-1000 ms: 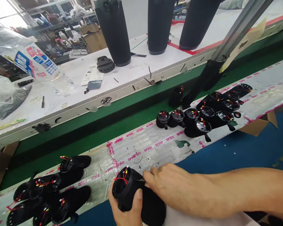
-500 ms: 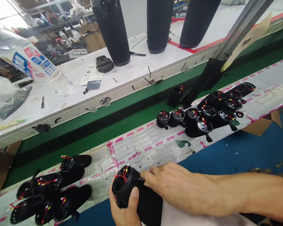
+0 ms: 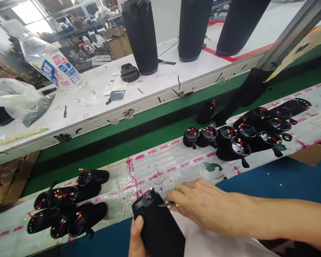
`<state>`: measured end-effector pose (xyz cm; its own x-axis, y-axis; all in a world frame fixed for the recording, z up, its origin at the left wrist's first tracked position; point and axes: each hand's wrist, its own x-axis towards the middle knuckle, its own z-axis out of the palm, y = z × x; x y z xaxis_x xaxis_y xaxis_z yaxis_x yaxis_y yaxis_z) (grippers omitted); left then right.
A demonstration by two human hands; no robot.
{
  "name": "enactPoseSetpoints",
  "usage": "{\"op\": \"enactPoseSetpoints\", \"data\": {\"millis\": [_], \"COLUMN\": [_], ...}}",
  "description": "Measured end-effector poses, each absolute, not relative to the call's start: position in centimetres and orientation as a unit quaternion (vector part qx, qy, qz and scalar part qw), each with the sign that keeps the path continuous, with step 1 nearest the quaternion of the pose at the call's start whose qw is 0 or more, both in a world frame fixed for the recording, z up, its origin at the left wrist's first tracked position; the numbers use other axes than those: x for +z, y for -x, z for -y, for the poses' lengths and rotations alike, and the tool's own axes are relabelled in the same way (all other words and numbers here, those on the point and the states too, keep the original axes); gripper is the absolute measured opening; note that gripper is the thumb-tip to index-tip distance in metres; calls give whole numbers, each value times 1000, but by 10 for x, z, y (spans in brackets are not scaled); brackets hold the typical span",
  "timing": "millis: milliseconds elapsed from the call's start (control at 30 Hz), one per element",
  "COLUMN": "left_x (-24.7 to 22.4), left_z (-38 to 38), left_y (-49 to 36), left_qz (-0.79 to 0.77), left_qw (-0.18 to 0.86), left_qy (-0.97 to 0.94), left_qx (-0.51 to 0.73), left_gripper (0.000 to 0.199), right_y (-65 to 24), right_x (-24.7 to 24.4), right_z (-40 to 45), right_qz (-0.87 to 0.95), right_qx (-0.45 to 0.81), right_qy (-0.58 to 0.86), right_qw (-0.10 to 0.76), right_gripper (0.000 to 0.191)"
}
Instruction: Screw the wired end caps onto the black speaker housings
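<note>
Holding a black tube (image 3: 162,225) tilted at six o'clock with the left hand (image 3: 137,233) curled around it — and pinching a thin pointed tool (image 3: 165,205) in the right hand (image 3: 203,203) at five o'clock, across the tube just below the red wires (image 3: 143,193). Cannot tell contact from a slight gap. Can see wired tubes (image 3: 79,225) on a taped board (image 3: 167,160) at eight and three o'clock — and a clear bottle (image 3: 61,73) at ten.

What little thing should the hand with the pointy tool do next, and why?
Perhaps ease the pointed tool gently along the collar of the black tube: the right hand has its tip near there, and the left hand holds the tube.
</note>
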<state>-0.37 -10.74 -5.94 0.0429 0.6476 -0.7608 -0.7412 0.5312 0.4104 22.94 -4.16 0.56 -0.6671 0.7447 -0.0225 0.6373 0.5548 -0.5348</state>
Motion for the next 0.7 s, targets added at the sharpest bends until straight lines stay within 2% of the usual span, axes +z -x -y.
{"op": "enactPoseSetpoints", "data": {"millis": [200,267,400,700], "left_x": [-44,-42,-42,-35], "left_z": [91,91,94,91], "left_y": [-9,-8,-9,-11], "left_qz": [-528,-547,-568,-575], "left_qw": [667,659,632,629], "left_qy": [-66,-103,-177,-197], "left_qx": [522,506,497,484], "left_gripper": [92,93,99,98], "right_y": [-225,-224,-223,-223], "right_x": [-1,-3,-2,2], "right_z": [28,25,21,15], "right_qz": [935,944,953,965], "right_qx": [88,73,62,51], "right_qy": [339,319,295,258], "right_qw": [58,47,34,3], "right_gripper": [23,22,8,11]}}
